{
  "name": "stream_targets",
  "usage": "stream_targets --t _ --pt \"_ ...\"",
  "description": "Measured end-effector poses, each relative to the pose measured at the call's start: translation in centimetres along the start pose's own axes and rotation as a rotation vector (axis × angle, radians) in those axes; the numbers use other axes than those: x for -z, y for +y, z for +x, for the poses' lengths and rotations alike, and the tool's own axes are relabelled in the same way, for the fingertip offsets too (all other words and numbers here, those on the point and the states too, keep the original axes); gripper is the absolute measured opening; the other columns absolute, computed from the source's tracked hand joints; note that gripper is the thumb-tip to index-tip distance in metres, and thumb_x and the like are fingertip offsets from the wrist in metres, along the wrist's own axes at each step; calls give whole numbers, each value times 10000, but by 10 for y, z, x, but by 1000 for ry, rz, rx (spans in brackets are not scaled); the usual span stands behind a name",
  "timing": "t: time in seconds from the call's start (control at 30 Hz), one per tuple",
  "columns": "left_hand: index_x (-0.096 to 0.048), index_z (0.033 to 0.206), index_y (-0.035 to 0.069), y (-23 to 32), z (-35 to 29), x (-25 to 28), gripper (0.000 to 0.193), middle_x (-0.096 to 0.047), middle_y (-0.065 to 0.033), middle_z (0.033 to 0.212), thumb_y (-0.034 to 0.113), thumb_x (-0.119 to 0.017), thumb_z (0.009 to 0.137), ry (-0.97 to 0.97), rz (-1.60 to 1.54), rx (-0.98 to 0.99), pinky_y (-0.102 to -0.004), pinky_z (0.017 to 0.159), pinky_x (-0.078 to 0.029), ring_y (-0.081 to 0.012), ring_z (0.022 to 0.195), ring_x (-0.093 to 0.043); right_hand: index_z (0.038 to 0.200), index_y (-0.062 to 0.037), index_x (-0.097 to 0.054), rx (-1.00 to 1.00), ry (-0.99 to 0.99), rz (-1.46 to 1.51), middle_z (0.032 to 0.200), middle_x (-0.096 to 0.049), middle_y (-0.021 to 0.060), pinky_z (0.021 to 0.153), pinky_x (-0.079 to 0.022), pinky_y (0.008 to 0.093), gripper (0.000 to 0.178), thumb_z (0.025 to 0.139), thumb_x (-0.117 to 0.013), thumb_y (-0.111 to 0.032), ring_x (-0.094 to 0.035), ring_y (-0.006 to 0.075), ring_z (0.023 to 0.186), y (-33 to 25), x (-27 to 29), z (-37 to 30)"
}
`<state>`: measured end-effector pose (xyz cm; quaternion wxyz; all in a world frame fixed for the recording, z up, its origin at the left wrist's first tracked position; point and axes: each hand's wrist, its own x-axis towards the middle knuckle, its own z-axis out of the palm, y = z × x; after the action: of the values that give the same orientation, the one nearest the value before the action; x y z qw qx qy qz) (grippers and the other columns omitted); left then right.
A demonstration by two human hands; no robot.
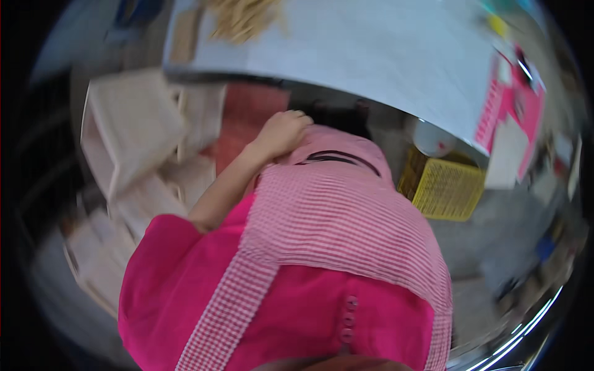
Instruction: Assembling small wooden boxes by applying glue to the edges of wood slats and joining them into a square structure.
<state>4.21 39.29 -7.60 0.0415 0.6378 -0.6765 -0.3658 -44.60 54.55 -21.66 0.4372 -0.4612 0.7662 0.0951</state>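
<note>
My left hand (284, 133) rests at the edge of the pink checked apron (346, 210) on my lap, below the table's front edge. Its fingers bend away and blur, so their grip is hidden; no held object shows. My right hand is out of the picture. Ahead is a pale tabletop (371, 55). A pile of thin tan sticks or strips (244, 18) lies on its far left part, beside a flat brown piece (184, 36). Pink and white sheet-like items (523, 111) hang over the table's right end.
Off-white plastic crates (133, 117) are stacked loosely on the left. A red surface (247, 117) shows under the table, next to the crates. At the right, a yellow slatted basket (450, 190) stands on the grey floor (495, 229), with a whitish rounded object (430, 137) behind it.
</note>
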Motion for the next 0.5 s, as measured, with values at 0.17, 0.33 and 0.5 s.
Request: stream_targets --t 0.17,0.33,0.5 --pt "-655 1017 35 36 -58 -63 217 -642 -163 997 163 -556 872 50 -243 352 -421 835 -481 -340 963 -601 991 54 -635 123 -176 -172 792 -658 139 587 -481 357 241 854 -597 -140 -637 196 712 -12 116 93" --pt "-656 1016 31 80 -67 -119 203 -645 -173 995 154 -571 878 268 -527 565 -426 828 -481 -352 947 -604 1029 56 -626 267 -240 -232 773 -647 102 590 -490 303 233 890 -579 -126 -633 159 707 -91 205 163" --pt "-654 1023 26 110 -75 -139 204 -649 -184 989 160 -592 881 412 -618 643 -416 826 -485 -359 939 -610 1064 48 -627 421 -313 -178 777 -652 79 598 -490 251 252 924 -575 -155 -630 135 705 -167 213 190"
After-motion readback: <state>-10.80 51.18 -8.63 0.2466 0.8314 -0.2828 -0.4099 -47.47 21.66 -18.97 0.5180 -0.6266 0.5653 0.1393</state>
